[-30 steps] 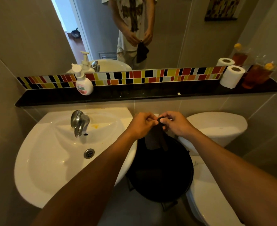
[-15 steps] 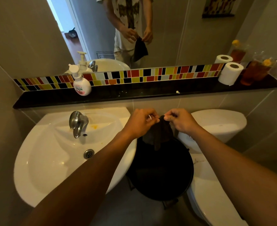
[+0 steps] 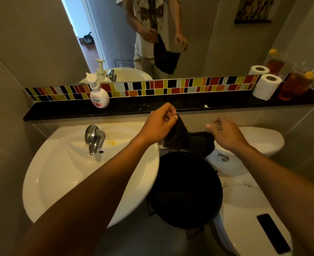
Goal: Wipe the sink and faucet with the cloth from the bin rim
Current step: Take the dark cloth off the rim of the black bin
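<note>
A dark cloth [image 3: 187, 140] hangs from my left hand [image 3: 159, 124], which pinches its top corner above the black bin [image 3: 185, 191]. My right hand [image 3: 226, 133] is just to the right of the cloth, fingers apart, holding nothing. The white sink [image 3: 64, 174] lies to the left, with a metal faucet [image 3: 94, 138] at its back and a yellow stain beside the faucet. The cloth's lower part drapes toward the toilet tank.
A black ledge [image 3: 60, 111] runs behind the sink with a soap pump bottle [image 3: 98, 95], a toilet roll [image 3: 266, 86] and orange glass jars [image 3: 296, 84]. A white toilet [image 3: 244, 209] stands right of the bin. The mirror above reflects a person.
Both hands held the cloth at the bin rim; now my right hand has let go and opened, while my left hand has lifted the cloth up and leftward.
</note>
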